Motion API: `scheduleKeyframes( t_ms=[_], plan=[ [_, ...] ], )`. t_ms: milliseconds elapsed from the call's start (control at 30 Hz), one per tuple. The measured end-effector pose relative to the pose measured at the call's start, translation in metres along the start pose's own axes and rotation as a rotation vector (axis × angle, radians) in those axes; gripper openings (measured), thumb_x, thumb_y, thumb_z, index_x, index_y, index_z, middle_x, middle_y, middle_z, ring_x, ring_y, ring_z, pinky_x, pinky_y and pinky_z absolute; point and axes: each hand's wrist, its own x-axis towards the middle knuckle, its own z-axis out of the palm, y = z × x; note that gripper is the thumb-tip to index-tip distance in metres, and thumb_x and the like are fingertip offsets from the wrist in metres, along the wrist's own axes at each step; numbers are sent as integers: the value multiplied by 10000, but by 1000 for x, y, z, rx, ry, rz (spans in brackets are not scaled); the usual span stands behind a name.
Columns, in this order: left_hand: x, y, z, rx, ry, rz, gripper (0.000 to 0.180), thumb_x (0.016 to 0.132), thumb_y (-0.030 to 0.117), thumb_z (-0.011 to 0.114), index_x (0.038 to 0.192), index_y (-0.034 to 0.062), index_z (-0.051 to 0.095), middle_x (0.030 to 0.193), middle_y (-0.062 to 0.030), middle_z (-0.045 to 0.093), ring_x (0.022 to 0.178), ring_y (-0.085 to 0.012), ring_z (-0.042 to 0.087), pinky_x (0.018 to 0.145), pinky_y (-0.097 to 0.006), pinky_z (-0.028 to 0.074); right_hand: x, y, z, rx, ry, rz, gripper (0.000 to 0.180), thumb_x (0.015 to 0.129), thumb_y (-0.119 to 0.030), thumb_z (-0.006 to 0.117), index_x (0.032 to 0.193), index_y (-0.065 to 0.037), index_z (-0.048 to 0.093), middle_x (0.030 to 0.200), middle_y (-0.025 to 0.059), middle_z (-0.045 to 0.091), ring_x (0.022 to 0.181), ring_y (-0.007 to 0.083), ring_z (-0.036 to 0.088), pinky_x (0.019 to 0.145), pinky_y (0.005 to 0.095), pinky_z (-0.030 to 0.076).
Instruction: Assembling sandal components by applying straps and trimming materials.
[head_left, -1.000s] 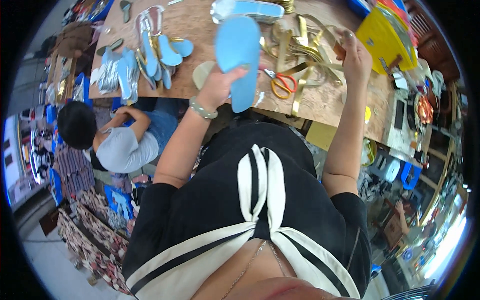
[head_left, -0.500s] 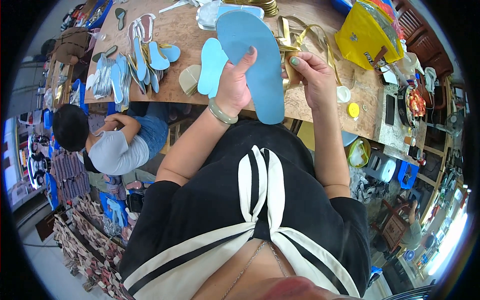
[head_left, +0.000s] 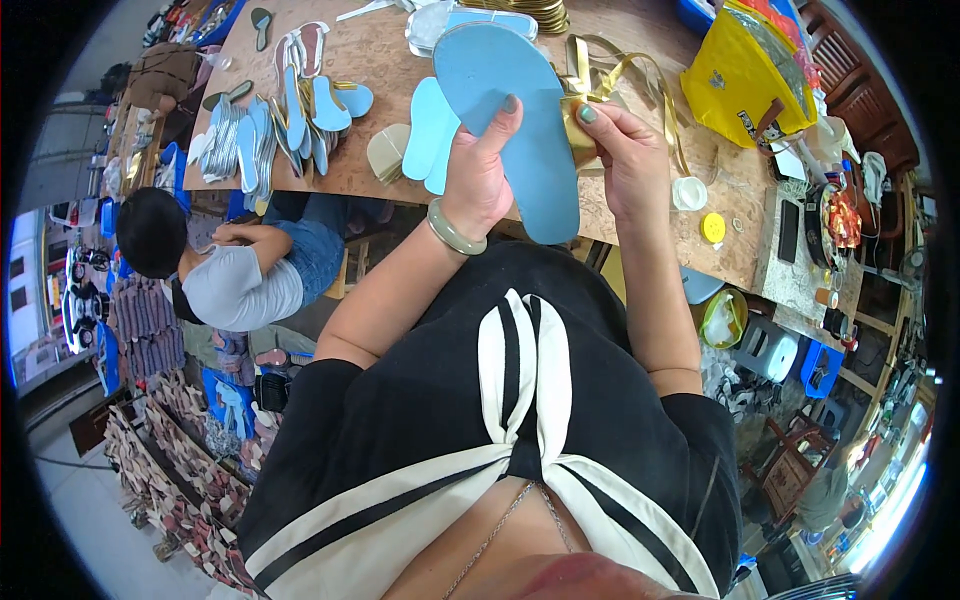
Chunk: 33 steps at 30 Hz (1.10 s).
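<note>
My left hand (head_left: 476, 185) grips a large blue insole (head_left: 530, 130) from below, its thumb lying on the flat blue face and its fingers hidden underneath. At the insole's right edge, my right hand (head_left: 632, 155) pinches a gold strap (head_left: 577, 137) between thumb and fingers. More gold straps (head_left: 650, 85) trail over the table just beyond that hand. Smaller light blue sole-shaped pieces (head_left: 424, 130) lie left of the insole, beside a stack of beige rounded pieces (head_left: 386, 152).
Stacks of blue insoles (head_left: 240, 145) cover the left of the wooden table (head_left: 640, 225). To the right are a yellow bag (head_left: 735, 90), a white cup (head_left: 688, 194), a yellow lid (head_left: 712, 228) and a dark phone (head_left: 788, 232). A seated person (head_left: 240, 285) is at my left.
My right hand has brought the gold strap up against the insole's right edge. The insole has tilted slightly in my left hand, and the whole view has shifted a little.
</note>
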Motion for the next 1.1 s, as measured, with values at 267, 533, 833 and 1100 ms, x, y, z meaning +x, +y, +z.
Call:
scheduleKeyframes(
  t_ms=[267, 533, 833, 1100],
  plan=[
    [-3, 0, -1, 45, -1, 42, 366, 894, 216, 601, 1196, 53, 475, 1114, -62, 562, 1030, -188, 553, 901, -360, 455, 0, 0, 4, 11, -37, 47, 182, 824, -128, 668, 923, 23, 684, 808, 30, 652, 729, 76, 577, 679, 211, 449],
    [8, 23, -40, 157, -182, -126, 347, 906, 179, 572, 1213, 38, 494, 1127, -75, 584, 1004, -184, 585, 831, -339, 503, 20, 3, -13, 0, -45, -16, 196, 824, -114, 659, 962, 25, 675, 826, 47, 663, 712, 84, 585, 655, 216, 465],
    [-8, 48, -61, 480, -242, -129, 252, 890, 115, 598, 1124, 25, 571, 992, -31, 629, 869, -102, 593, 741, -247, 493, 39, 12, 8, 59, -211, 111, 181, 839, -91, 624, 985, 10, 658, 813, 45, 655, 699, 92, 571, 639, 211, 425],
    [-25, 62, -67, 586, -223, -79, 289, 876, 83, 613, 1152, 27, 551, 1046, -20, 608, 928, -104, 567, 806, -261, 471, 38, 13, 23, 348, -309, 232, 206, 866, -141, 606, 993, 14, 654, 862, 73, 662, 734, 110, 591, 676, 215, 463]
  ],
)
